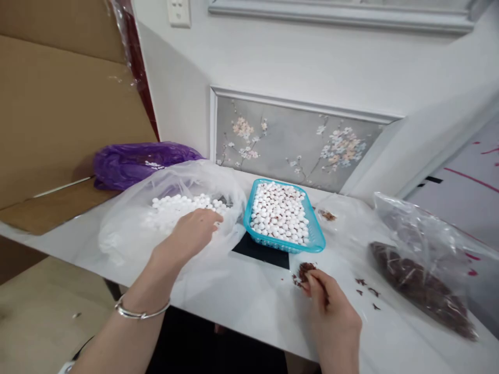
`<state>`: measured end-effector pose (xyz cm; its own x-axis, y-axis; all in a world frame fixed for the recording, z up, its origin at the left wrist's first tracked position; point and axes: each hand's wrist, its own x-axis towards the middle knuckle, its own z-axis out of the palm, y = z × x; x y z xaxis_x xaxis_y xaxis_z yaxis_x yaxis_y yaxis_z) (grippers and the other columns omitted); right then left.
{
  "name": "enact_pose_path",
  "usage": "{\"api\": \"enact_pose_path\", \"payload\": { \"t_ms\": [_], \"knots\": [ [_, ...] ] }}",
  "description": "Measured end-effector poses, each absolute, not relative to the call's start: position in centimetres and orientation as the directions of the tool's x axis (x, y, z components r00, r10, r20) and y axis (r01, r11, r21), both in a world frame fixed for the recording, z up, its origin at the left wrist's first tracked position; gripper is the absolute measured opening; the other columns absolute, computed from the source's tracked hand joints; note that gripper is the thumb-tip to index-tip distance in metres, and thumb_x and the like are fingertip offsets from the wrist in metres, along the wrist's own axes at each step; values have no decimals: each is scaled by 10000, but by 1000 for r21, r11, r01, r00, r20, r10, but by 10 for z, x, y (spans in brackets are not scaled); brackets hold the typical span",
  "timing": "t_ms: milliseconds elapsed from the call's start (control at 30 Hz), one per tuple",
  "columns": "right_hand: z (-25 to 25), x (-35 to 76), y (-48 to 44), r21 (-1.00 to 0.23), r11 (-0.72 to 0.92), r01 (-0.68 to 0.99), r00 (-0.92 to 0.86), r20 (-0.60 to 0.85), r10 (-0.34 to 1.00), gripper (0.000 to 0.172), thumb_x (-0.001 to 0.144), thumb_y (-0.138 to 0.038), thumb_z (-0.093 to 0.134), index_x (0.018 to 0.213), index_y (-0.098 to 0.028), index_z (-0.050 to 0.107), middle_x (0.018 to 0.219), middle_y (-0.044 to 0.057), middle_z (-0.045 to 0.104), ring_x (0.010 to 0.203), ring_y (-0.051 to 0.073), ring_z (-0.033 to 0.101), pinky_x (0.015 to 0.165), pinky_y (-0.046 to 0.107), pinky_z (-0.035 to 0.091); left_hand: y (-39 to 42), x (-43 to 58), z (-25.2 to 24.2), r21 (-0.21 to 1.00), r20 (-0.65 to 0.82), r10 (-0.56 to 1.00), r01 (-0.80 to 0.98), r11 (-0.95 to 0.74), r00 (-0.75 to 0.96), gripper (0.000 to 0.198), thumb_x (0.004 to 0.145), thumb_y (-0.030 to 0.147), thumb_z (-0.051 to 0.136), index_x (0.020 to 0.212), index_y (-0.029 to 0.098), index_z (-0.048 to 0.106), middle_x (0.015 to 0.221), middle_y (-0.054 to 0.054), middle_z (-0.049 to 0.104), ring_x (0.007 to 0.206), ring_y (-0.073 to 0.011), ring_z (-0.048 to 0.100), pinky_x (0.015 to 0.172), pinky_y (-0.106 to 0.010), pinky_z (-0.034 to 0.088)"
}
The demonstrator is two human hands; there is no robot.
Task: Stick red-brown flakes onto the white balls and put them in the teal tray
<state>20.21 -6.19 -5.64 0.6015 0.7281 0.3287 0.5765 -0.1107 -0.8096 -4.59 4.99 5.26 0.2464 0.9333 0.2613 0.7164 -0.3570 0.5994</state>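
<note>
Small round white balls (171, 205) lie heaped in an open, translucent white plastic bag (117, 236) on the white tabletop (237, 296), and more fill a shallow rectangular bright-blue plastic basket (317, 240) just beside it. The left hand (197, 231) reaches over the bagged balls, fingers curled downward; whether they grip any I cannot tell. The right hand (331, 306), thumb and fingers pressed together, pinches dark-brown dried shreds (306, 269) near the basket's front edge
</note>
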Motion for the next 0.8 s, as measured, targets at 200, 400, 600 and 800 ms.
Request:
{"api": "enact_pose_path", "payload": {
  "t_ms": [200,400,600,800],
  "knots": [
    [-49,205,-63,-778,21,628,515,436,738,288,862,-448,510,833,-204,659,898,72,692,749,205,657,715,317,487,54,-54,43,574,247,933,737,-357,260,162,713,177,581,661,243,720,774,-60,729,800,-284,613,758,-341,403],
    [-50,198,-68,-891,9,454,574,301,761,272,843,-437,557,880,-192,669,716,28,673,650,178,623,689,313,499,32,-37,56,726,460,884,538,-430,86,144,790,275,623,866,268,745,964,-12,714,874,-238,598,784,-289,411],
    [-29,163,-74,-975,131,180,408,195,892,169,871,-346,559,857,-192,626,677,-1,652,645,139,607,651,261,508,-16,7,27,955,-96,908,-219,200,408,139,760,273,714,877,204,741,724,-13,679,707,-142,600,732,-247,474],
    [-13,144,-77,-970,199,138,272,230,934,155,925,-288,496,815,-211,574,688,-25,559,634,106,532,610,215,468,-18,20,-9,744,-194,794,-441,502,577,101,796,258,696,826,162,705,683,2,601,626,-84,545,650,-183,463]
  ]
}}
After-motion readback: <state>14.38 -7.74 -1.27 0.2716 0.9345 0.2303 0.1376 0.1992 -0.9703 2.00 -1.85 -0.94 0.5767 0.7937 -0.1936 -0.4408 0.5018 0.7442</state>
